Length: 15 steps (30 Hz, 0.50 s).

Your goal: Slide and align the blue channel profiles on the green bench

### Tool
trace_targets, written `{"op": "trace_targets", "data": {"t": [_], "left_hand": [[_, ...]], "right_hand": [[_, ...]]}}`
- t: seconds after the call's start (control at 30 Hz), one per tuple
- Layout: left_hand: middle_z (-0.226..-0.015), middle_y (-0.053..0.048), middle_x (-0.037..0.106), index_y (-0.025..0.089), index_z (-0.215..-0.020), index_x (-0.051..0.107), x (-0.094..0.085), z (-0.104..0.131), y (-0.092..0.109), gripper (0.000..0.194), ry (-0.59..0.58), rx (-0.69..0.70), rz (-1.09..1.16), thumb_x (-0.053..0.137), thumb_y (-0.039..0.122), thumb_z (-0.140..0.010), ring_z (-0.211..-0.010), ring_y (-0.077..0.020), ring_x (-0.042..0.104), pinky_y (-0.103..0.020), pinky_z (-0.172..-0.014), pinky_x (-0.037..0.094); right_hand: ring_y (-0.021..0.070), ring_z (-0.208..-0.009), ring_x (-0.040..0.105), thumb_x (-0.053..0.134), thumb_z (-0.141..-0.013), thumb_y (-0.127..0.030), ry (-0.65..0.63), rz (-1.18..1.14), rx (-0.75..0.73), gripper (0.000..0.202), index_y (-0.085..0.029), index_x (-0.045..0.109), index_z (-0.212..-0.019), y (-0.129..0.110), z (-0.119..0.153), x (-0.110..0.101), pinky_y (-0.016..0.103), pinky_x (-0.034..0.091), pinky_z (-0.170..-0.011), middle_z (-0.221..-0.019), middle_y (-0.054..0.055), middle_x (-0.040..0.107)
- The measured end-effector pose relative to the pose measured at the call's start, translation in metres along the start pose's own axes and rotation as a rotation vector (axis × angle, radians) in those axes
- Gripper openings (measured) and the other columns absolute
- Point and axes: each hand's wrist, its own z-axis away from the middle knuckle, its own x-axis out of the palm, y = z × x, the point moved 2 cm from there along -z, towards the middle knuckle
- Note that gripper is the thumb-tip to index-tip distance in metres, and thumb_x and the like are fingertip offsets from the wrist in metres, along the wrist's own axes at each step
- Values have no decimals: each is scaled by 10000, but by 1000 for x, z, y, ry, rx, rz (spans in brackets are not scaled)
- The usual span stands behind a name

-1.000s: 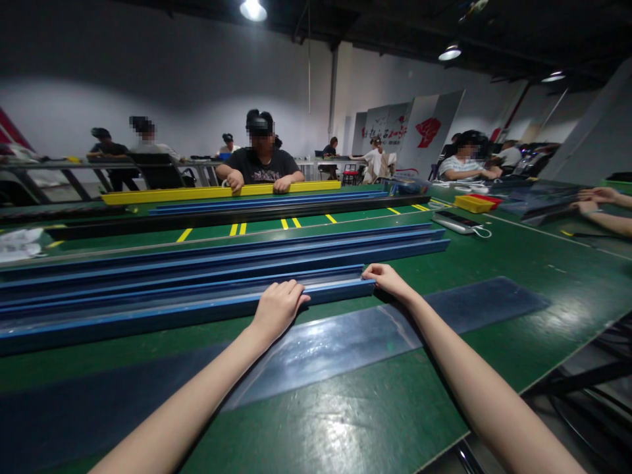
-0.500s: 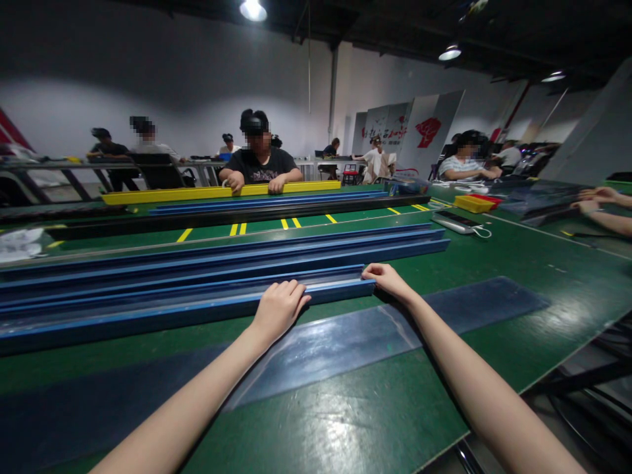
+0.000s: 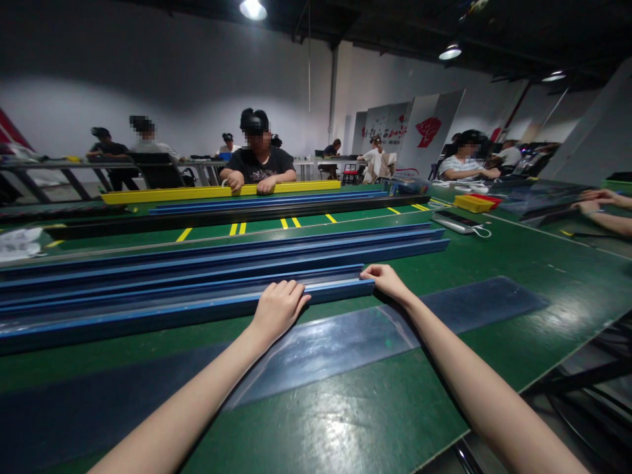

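A long blue channel strip (image 3: pixel 197 309) lies across the green table, its open side up. My left hand (image 3: pixel 280 306) is wrapped over its near wall, fingers curled into the trough. At the strip's right end my right hand (image 3: pixel 386 280) is closed, fingertips pinching at the end; whether they hold the strip itself or something inside it is hidden. A pale strip shows along the channel's floor. Just behind lies a second blue channel (image 3: pixel 395 249). Under my forearms a clear plastic sheet (image 3: pixel 326 345) lies flat on the table.
Across the table (image 3: pixel 498 349) a co-worker grips a yellow channel (image 3: pixel 197 193). Blue and black strips (image 3: pixel 316 209) lie before that person. To the right are a phone-like device (image 3: pixel 457 222) with a cable and a yellow tray (image 3: pixel 473 203). Another person's hands (image 3: pixel 595 201) are at far right.
The blue channel's right end has shifted very slightly left, and my hands stay nearly still. The co-worker's hand on the yellow channel has slid toward the other hand.
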Motion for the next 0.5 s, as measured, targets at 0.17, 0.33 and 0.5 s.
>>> {"op": "trace_targets", "data": {"t": [0.17, 0.33, 0.5], "left_hand": [[-712, -34, 571, 170, -787, 541, -2, 0, 1, 256, -5, -19, -10, 366, 334, -876, -672, -153, 500, -272, -584, 289], [-716, -36, 572, 172, -796, 542, -1, 0, 1, 264, -11, -23, -7, 356, 341, -879, -676, -158, 501, -277, -587, 289], [-724, -35, 579, 175, -805, 543, 0, 1, 0, 257, -7, -22, -7, 360, 341, -877, -684, -156, 508, -281, -593, 293]], "right_hand": [[123, -578, 523, 550, -626, -355, 2, 3, 6, 214, -152, 614, -610, -1, 0, 0, 227, 374, -555, -608, 20, 607], [118, -575, 523, 553, -616, -355, -10, -9, 8, 209, -156, 615, -602, -1, -1, -1, 223, 377, -552, -605, 17, 605], [82, -443, 454, 521, -625, -357, 3, -31, 36, 224, -154, 615, -638, 0, -3, -4, 206, 340, -443, -556, 3, 575]]}}
